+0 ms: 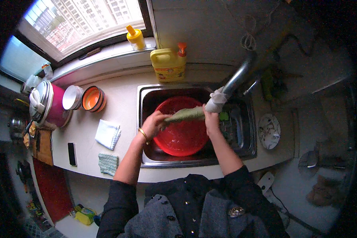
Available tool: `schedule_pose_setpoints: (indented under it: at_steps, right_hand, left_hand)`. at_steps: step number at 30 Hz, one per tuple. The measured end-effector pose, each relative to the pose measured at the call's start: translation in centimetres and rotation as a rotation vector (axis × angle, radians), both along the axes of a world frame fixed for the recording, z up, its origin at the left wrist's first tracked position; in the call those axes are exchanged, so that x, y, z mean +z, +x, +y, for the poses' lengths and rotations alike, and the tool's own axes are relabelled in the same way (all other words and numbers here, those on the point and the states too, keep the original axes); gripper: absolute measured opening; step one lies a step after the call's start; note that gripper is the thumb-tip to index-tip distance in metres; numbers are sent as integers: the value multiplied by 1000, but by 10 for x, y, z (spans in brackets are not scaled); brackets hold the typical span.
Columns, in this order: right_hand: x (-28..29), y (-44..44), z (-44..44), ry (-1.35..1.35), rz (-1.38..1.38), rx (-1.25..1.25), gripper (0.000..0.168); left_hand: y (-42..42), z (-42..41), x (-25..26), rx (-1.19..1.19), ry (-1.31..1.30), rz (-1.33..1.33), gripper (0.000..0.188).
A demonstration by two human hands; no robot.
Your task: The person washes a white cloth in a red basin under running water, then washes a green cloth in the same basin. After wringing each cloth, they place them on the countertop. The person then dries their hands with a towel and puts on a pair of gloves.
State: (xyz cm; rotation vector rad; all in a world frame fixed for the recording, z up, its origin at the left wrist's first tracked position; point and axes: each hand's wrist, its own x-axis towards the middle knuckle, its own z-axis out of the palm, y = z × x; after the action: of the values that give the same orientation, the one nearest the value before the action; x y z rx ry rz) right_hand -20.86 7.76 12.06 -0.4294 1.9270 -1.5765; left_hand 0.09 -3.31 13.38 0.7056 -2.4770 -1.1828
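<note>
A wet-looking green cloth [185, 114] is stretched between my two hands, above a round red plastic basin [181, 139]. My left hand [153, 124] grips its left end over the basin's left rim; a gold bangle circles that wrist. At the other end, my right hand [211, 120] holds the cloth close below the faucet [236, 76], whose spout end is wrapped in white material [216, 102]. The basin sits in a stainless-steel sink [178, 163]. Its contents are hard to make out beyond some pale specks.
A yellow jug [168, 67] with an orange cap stands behind the sink. Left on the counter are orange bowls [91, 98], white bowls [72, 97], a pink pot [55, 104], two folded cloths [107, 134] and a phone [72, 154]. A patterned plate [269, 131] lies right.
</note>
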Motion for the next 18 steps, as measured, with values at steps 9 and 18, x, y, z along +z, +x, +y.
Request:
schedule_pose_setpoints:
  at_steps: [9, 18]
  right_hand:
    - [-233, 13, 59, 511, 602, 534, 41]
    - [-186, 36, -5, 1209, 511, 1334, 42]
  left_hand:
    - [-16, 76, -215, -70, 55, -663, 40]
    - [-36, 83, -209, -307, 85, -999, 47]
